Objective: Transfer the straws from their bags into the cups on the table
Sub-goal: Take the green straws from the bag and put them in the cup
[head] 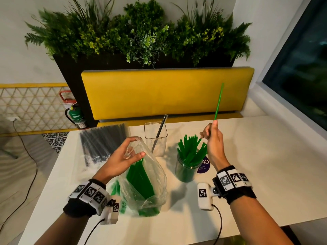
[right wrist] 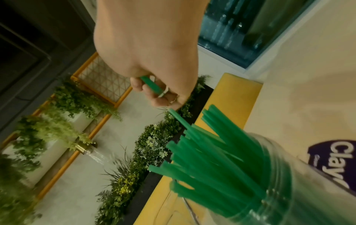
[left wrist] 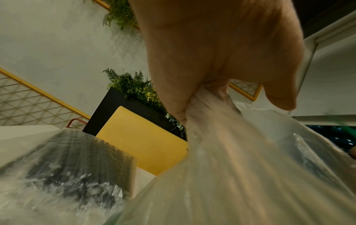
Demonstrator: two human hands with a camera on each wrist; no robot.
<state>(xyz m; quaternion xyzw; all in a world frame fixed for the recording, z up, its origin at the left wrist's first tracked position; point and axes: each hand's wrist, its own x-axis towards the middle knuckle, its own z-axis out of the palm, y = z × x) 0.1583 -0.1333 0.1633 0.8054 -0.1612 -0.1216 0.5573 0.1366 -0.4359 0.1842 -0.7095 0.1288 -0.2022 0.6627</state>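
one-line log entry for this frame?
left hand: grips green-straw bag | right hand: holds green straw over round cup

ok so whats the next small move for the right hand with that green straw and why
Probably lower the green straw into the round cup with the other green ones. The right hand pinches it just above that cup, its lower end already among those straws, while the left hand holds the bag open, more green straws still inside.

a yellow bench backrest (head: 166,92) is standing behind the desk (head: 256,165), with a dark planter (head: 74,71) of green plants (head: 141,32) rising behind it. a green fire extinguisher (head: 76,114) is sitting by the lattice railing (head: 31,105).
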